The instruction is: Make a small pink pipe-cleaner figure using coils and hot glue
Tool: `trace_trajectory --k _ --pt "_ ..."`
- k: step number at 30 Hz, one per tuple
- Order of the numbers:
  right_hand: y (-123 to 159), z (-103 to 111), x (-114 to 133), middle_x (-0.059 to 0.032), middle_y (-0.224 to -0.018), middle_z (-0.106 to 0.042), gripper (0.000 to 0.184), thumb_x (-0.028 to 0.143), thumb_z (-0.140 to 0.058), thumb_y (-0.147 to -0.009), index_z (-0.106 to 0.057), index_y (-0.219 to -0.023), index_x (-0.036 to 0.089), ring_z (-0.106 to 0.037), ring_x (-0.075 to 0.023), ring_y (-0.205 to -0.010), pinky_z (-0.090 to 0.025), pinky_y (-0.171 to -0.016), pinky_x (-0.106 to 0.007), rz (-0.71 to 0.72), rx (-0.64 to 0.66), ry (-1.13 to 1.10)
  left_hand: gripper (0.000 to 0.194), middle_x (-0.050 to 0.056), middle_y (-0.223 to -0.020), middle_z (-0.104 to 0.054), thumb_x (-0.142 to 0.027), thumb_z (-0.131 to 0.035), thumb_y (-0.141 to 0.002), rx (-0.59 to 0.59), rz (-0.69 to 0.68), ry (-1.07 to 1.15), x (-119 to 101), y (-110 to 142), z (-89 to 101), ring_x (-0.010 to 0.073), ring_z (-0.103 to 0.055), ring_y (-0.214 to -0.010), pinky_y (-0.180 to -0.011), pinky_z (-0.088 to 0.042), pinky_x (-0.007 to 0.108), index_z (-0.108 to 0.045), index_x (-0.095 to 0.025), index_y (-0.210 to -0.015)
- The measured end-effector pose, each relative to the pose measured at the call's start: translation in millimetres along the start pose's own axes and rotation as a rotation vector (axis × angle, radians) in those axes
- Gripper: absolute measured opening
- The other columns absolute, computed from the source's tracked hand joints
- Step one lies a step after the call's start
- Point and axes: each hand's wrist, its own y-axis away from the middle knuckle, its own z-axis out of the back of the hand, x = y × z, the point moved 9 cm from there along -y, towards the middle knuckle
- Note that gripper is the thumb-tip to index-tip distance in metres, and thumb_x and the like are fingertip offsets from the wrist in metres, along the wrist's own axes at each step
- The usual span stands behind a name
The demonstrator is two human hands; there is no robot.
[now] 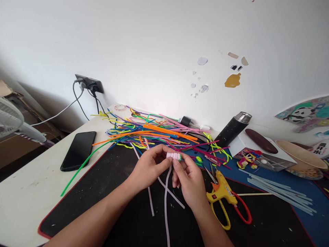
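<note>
Between my two hands is a small coil of pale pink pipe cleaner (pixel 173 156) with a green end on its right side. A long loose tail of the same pipe cleaner hangs from it toward the mat's front. My left hand (pixel 151 164) pinches the coil from the left, thumb in front. From the right, my right hand (pixel 189 171) holds it near the green end, thumb pressed on it. Loose pale pipe cleaners (pixel 150 202) lie on the black mat (pixel 95 199) under my hands. What the coil is wound around is hidden.
A heap of coloured pipe cleaners (pixel 154 132) lies behind my hands. To the right are a yellow glue gun (pixel 222 190), scissors (pixel 244 209), glue sticks (pixel 280 192) and a black flask (pixel 232 130). A phone (pixel 78 151) lies left, and a fan (pixel 10 116) stands at the far left.
</note>
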Motion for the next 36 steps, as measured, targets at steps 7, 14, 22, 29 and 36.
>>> trace_trajectory --k 7,14,22,29,36 --pt "0 1 -2 0.0077 -0.052 -0.051 0.047 0.062 -0.067 -0.092 -0.066 -0.108 0.017 -0.049 -0.0098 -0.04 -0.037 -0.042 -0.021 -0.01 0.007 0.002 0.013 0.005 -0.095 -0.075 -0.027 -0.069 -0.091 0.002 0.001 -0.022 -2 0 -1.2 0.018 -0.069 -0.087 -0.083 -0.055 0.029 -0.068 -0.016 -0.097" --pt "-1 1 -6 0.0079 -0.051 -0.051 0.049 0.061 -0.068 -0.092 -0.066 -0.111 0.016 -0.049 -0.01 -0.039 -0.036 -0.04 -0.02 -0.035 0.015 -0.024 0.011 0.003 -0.09 -0.075 -0.023 -0.064 -0.092 -0.051 -0.08 -0.246 -8 1 2.0 0.016 -0.069 -0.079 -0.075 -0.054 0.026 -0.071 -0.017 -0.099" --pt "-4 7 -6 0.0065 -0.052 -0.054 0.05 0.059 -0.072 -0.09 -0.068 -0.117 0.018 -0.05 -0.0113 -0.04 -0.038 -0.04 -0.022 -0.013 -0.015 -0.067 0.017 0.005 -0.096 -0.078 -0.023 -0.062 -0.098 0.007 -0.328 -0.546 -29 6 -4.4 0.0163 -0.071 -0.083 -0.077 -0.054 0.026 -0.074 -0.02 -0.11" --pt "-4 8 -5 0.0087 -0.048 -0.049 0.044 0.057 -0.072 -0.089 -0.068 -0.109 0.018 -0.048 -0.011 -0.039 -0.038 -0.039 -0.022 -0.012 -0.006 -0.069 0.021 0.009 -0.101 -0.077 -0.021 -0.06 -0.101 0.092 -0.497 -0.738 -37 10 -10.9 0.0192 -0.072 -0.092 -0.082 -0.055 0.029 -0.071 -0.018 -0.119" --pt "-4 9 -6 0.01 -0.047 -0.046 0.042 0.057 -0.071 -0.089 -0.068 -0.103 0.018 -0.044 -0.0092 -0.035 -0.034 -0.036 -0.021 -0.026 -0.025 -0.072 0.023 0.01 -0.108 -0.076 -0.021 -0.059 -0.103 0.099 -0.547 -0.781 -34 14 -14.3 0.0194 -0.071 -0.098 -0.086 -0.055 0.029 -0.068 -0.018 -0.124"
